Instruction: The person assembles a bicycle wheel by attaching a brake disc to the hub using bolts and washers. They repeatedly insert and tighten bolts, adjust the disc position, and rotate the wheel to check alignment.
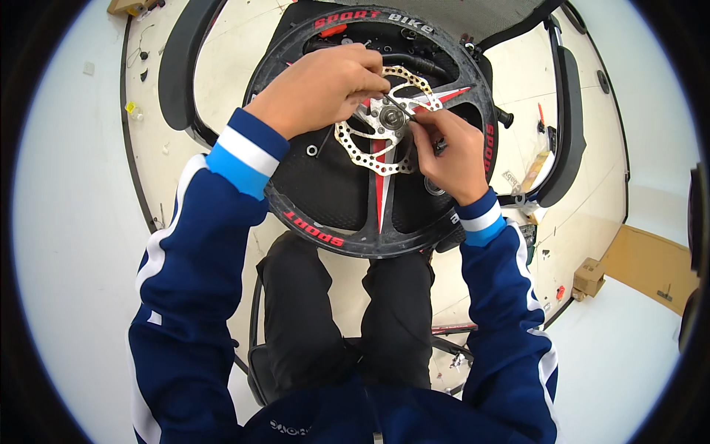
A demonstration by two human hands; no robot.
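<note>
A black bicycle wheel with broad red-and-white-marked spokes lies flat across a black chair seat in front of me. At its hub sits a silver perforated brake disc. A thin dark rod, which looks like a hex key, slants over the hub between my hands. My left hand is closed on its upper left end, the fingertips partly hidden. The lower right end is pinched by my right hand, close to the disc's right edge. I cannot tell whether the rod touches a bolt.
A small nut lies on the seat, seen through the wheel's left opening. Loose small parts show through the upper opening. Chair armrests flank the wheel. Cardboard boxes stand at the right, and scattered bits lie on the pale floor.
</note>
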